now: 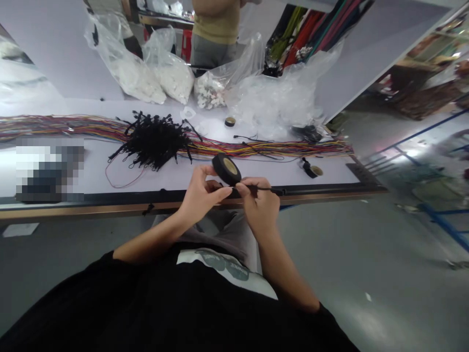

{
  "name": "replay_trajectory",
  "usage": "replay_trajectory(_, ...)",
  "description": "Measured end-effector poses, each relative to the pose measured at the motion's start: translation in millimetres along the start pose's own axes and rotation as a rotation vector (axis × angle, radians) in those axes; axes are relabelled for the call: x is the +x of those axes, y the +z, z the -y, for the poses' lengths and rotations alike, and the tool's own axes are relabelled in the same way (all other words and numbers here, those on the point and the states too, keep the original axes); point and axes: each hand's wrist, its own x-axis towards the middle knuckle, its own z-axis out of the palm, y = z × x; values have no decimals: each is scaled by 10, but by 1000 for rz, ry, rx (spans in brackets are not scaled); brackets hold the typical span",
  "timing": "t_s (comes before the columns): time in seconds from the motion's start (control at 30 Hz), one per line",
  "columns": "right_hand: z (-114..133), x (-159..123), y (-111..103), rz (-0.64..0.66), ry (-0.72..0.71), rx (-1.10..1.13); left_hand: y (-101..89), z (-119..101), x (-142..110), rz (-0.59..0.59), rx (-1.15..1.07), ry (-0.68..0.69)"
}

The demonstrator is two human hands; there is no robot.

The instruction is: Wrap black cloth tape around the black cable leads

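Note:
Above the front edge of the table, my left hand (pixel 201 195) is closed with its fingers at a roll of black tape (pixel 218 165), which stands tilted with its pale core facing right. The left thumb reaches across to the tips of my right hand (pixel 262 203). Those right fingers pinch a thin black cable (pixel 269 189) that sticks out to the right. Where the thumbs meet under the roll, fingers partly hide the cable and any tape end. A heap of short black cables with loops (pixel 156 142) lies beyond my left hand.
A long bundle of coloured wires (pixel 293 148) runs across the table. Another black tape roll (pixel 312 169) lies to the right and a small one (pixel 229 121) farther back. Clear plastic bags (pixel 176 78) of white parts line the back panel. A blurred-out patch covers the left.

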Motion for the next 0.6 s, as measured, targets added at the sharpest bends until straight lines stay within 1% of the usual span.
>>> replay_trajectory(0.03, 9, 1, -9, 11, -32, 9, -14, -7, 20, 51, -98, -59)
replay_trajectory(0.1, 40, -4, -25, 50, -56, 53, -47, -2, 61, 206, -240, -139)
replay_trajectory(0.13, 57, -9, -30, 68, -34, 77, -62, 9, 76, 274, -287, -164)
replay_trajectory(0.17, 72, -15, -31, 80, 16, 105, -75, 25, 84, 316, -318, -176)
replay_trajectory(0.23, 83, -20, -23, 89, 184, 203, -100, 52, 75, 346, -307, -125)
replay_trajectory(0.3, 64, -13, -6, 69, 370, 344, -143, 53, 47, 349, -255, -31)
replay_trajectory(0.33, 46, -5, 0, 50, 440, 402, -176, 41, 32, 365, -219, 12)
replay_trajectory(0.4, 11, 18, -5, 19, 501, 444, -261, 0, 13, 448, -98, 85)
replay_trajectory(0.47, -5, 42, -37, 18, 461, 380, -336, -34, 11, 562, 98, 153)
replay_trajectory(0.5, -1, 52, -61, 33, 413, 326, -356, -38, 15, 584, 196, 172)
replay_trajectory(0.53, 11, 59, -85, 51, 356, 271, -359, -31, 19, 564, 286, 183)
replay_trajectory(0.6, 51, 63, -127, 66, 239, 177, -318, 6, 27, 424, 411, 197)
